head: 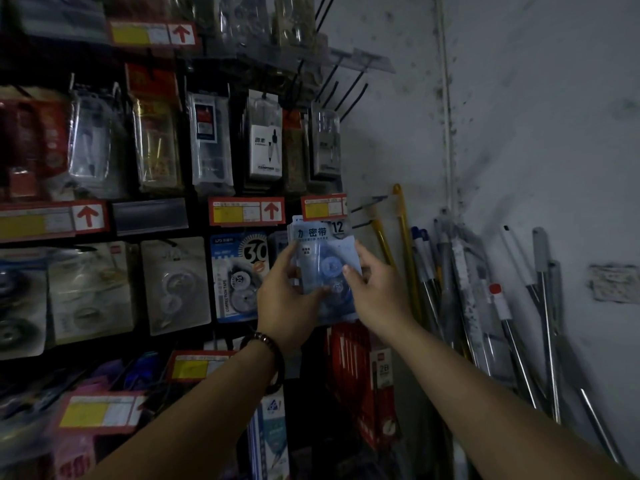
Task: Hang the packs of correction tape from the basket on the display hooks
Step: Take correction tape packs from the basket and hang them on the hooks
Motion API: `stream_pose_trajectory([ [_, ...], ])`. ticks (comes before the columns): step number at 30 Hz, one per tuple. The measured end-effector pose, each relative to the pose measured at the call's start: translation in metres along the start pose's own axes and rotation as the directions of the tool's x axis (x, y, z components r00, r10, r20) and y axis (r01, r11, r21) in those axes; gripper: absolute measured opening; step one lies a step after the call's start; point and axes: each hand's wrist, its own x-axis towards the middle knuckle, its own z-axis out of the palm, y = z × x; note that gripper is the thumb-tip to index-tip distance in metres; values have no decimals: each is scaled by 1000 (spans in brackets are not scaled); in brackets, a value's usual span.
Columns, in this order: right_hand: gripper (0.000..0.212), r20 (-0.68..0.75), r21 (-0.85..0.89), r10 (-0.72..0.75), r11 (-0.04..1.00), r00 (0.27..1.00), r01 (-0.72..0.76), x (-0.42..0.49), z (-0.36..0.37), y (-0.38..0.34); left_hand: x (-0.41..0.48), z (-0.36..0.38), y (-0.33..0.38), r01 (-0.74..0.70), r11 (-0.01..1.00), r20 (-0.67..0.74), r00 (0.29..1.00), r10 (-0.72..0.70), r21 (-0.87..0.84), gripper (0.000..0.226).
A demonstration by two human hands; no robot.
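Both hands, left (287, 292) and right (375, 289), pinch the blue pack (323, 268) by its sides; it looks light, stiff-carded and slick, best gripped at the edges.

— The pale blue see-through plastic pack of correction tape (323, 268), is it printed?
— White characters on a deeper blue band, and a dark "12" on white at its top corner.
— And the red-framed rectangular card price labels (246, 211)?
— A yellow patch each, most with a red arrow on white.
— The blue-and-white card pack (239, 275) alongside?
— A big black "30".
— Anything else?
— Long yellow poles (405, 237), a grey-white plaster wall (519, 116) speckled with dark spots, and a dark brown beaded bracelet (268, 341).
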Motion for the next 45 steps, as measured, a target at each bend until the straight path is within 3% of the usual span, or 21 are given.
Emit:
stream_pose_trajectory([
  [3, 59, 2, 61, 33, 998, 999, -34, 5, -2, -1, 5, 0, 0, 13, 1000, 5, 1000, -13, 23, 99],
  [11, 47, 40, -75, 83, 994, 996, -80, 6, 1, 1, 13, -4, -8, -24, 960, 52, 999, 10, 280, 100],
  [15, 15, 24, -192, 53, 980, 998, -48, 14, 7, -6, 21, -4, -6, 24, 932, 81, 995, -57, 363, 97],
  [17, 13, 22, -218, 71, 974, 997, -65, 15, 11, -8, 24, -7, -5, 76, 935, 108, 987, -121, 348, 96],
  [20, 21, 35, -234, 80, 970, 996, -70, 8, 9, -11, 23, -12, 0, 107, 940, 108, 983, -150, 325, 66],
  [24, 33, -4, -367, 48, 929, 999, -46, -19, 3, -25, 5, -30, 14, 93, 916, 161, 973, -167, 390, 61],
  [29, 20, 10, -325, -7, 946, 1000, 10, -83, -2, -46, -63, -79, 38, -144, 848, 297, 955, -17, 510, 18],
  [32, 14, 124, -287, 44, 958, 991, -7, -133, 3, -56, -117, -111, 32, -228, 758, 426, 902, -73, 611, 13],
  [36, 9, 314, -263, 171, 961, 934, -87, -210, 21, -58, -198, -152, 13, -220, 696, 529, 807, -264, 684, 17],
  [40, 6, 447, -288, 291, 942, 846, -172, -299, 54, -39, -282, -193, -21, -168, 679, 571, 701, -428, 715, 45],
  [45, 16, 609, -406, 454, 883, 650, -235, -429, 106, 4, -394, -238, -89, -54, 593, 500, 601, -623, 804, 29],
])
